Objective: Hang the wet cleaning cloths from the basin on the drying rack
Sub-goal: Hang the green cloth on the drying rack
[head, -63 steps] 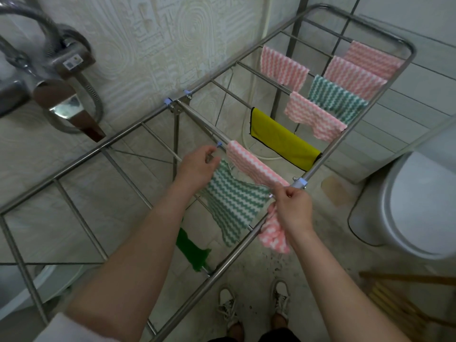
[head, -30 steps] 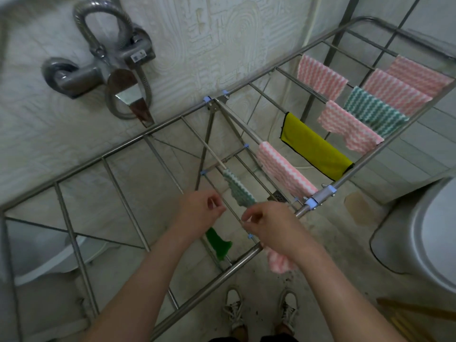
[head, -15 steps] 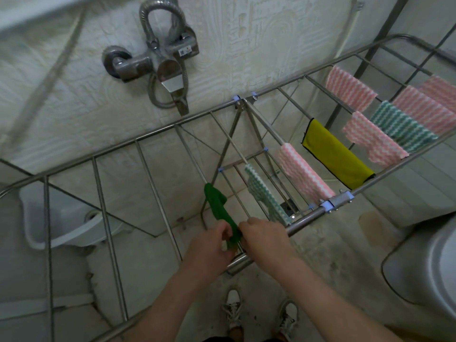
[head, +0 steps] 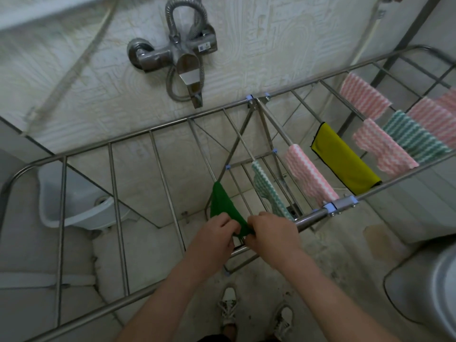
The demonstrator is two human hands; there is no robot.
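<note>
Having left the teal zigzag cloth draped on its rail, my left hand and right hand now both pinch the near end of the dark green cloth, which lies over the next rail of the drying rack, ready for spreading flat.

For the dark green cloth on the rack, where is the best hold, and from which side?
Its near end, pinched from the person's side. The green cloth lies bunched along a rod. The left hand and right hand pinch that end, likely placed to spread it sideways.
</note>
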